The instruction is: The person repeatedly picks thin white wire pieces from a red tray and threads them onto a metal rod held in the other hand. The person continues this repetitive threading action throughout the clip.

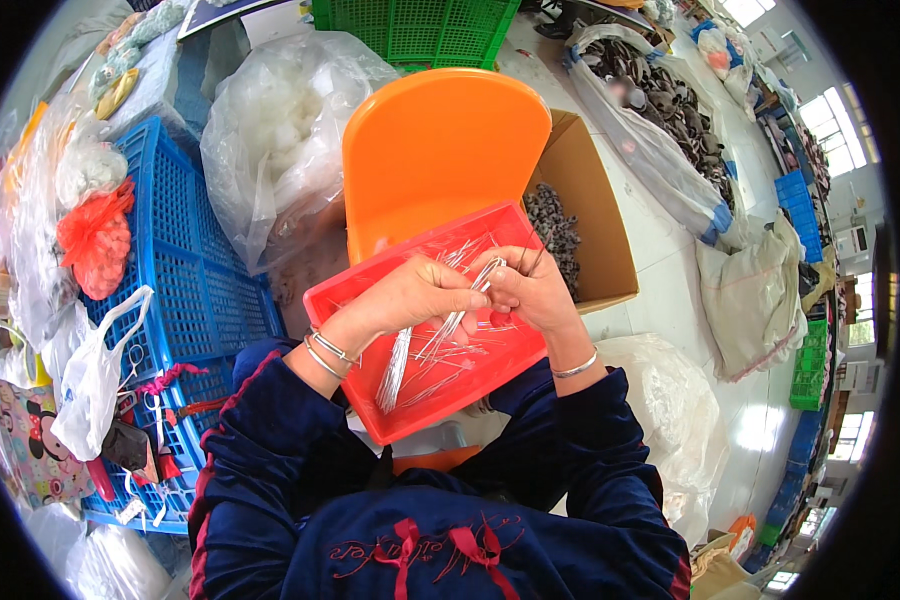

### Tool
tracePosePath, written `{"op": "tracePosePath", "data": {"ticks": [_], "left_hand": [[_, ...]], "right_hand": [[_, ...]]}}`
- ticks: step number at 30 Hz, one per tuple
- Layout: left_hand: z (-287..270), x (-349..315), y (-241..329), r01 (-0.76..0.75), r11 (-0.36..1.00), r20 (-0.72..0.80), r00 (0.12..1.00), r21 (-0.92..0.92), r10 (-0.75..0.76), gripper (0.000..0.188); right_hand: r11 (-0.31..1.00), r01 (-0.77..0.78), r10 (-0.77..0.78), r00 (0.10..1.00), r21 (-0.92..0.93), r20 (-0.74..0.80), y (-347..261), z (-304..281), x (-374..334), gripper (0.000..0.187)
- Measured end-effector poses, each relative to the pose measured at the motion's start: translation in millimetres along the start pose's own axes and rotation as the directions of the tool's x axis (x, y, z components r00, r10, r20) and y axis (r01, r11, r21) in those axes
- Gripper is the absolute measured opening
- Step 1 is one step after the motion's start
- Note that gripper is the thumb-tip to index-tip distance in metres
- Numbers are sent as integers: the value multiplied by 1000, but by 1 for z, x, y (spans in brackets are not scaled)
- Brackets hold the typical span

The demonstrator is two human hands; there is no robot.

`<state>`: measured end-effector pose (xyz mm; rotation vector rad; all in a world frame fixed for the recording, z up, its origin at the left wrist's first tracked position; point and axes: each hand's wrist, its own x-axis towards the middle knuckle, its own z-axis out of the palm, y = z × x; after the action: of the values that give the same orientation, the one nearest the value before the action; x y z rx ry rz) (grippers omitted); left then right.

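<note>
A red plastic tray (370, 268) rests in front of me, against an orange chair. Loose thin silvery-white wires (395, 375) lie in it, with a denser bunch along its left side. Over the tray, my left hand (425, 295) is closed, thumb and fingers pinching a bundle of the same thin wires. Close beside it, my right hand (532, 290) has its fingers curled round the upper, bent part of that bundle. Some of the fingertips hide one another where the two hands meet.
The orange chair (445, 150) stands ahead. Blue crates (185, 260) with bags on them are at my left, beside a clear bag (285, 120) of white stuffing. At right are a cardboard box (600, 220) of grey pieces and a woven sack (755, 300). A green crate (420, 30) is beyond.
</note>
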<state>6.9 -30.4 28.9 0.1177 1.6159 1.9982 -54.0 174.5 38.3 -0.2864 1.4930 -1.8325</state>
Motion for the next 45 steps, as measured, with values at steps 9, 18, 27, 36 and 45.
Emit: {"op": "tracePosePath", "data": {"ticks": [9,18,27,36,45], "left_hand": [[6,9,-15,-63,991,-34,998,-118,60,25],[11,10,-14,-13,986,-79,997,-165,0,25],[9,10,-16,37,984,33,999,-175,-32,30],[12,8,-7,123,960,-43,989,-251,-138,40],[8,7,-24,-51,975,-87,994,217,71,43]], "right_hand": [[980,-17,13,1000,-197,-20,-6,4,1,15],[966,162,-177,982,-203,-58,5,6,3,17],[730,288,-301,950,-620,86,0,-3,5,28],[852,160,-166,986,-499,33,12,-6,11,41],[877,12,-19,1000,-480,-10,18,-6,17,44]]}}
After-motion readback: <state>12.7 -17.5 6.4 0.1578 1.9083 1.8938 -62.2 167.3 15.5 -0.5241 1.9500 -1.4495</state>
